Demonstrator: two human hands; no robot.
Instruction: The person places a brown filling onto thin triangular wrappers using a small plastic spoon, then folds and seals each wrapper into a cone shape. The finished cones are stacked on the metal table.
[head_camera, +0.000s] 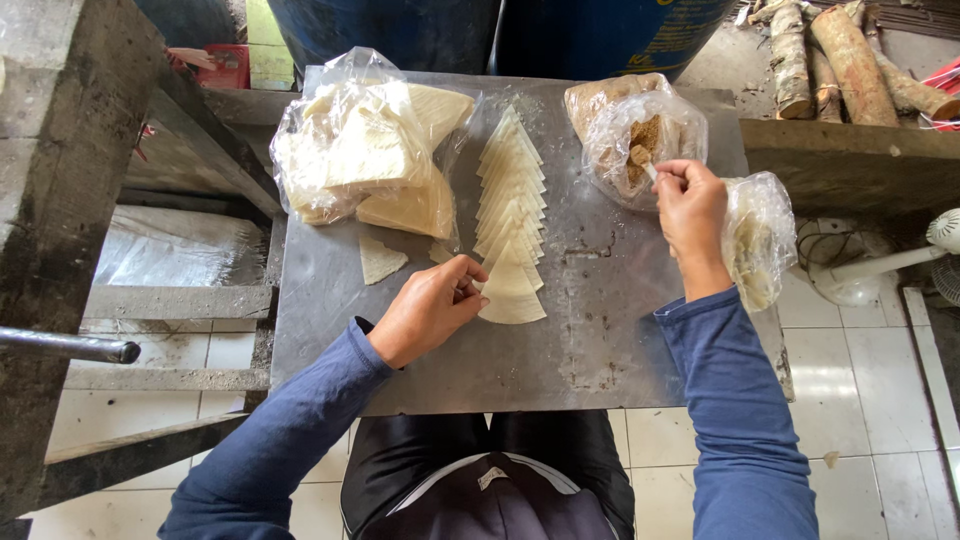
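My left hand (428, 308) rests on the metal table (600, 340), its fingers pinching the edge of the nearest pale triangular dough wrapper (512, 296). That wrapper is the front one of a row of overlapping wrappers (510, 190) running away from me. My right hand (690, 210) holds a small stick-like scoop (641, 162) that dips into an open plastic bag of brown crumbly filling (640, 135) at the table's far right.
A plastic bag of stacked wrappers (365, 150) lies at the far left. A single wrapper (380, 258) lies beside it. Another plastic bag (757, 240) sits at the right edge. Logs (850, 60), a white fan (900, 260) and blue barrels (600, 30) surround the table.
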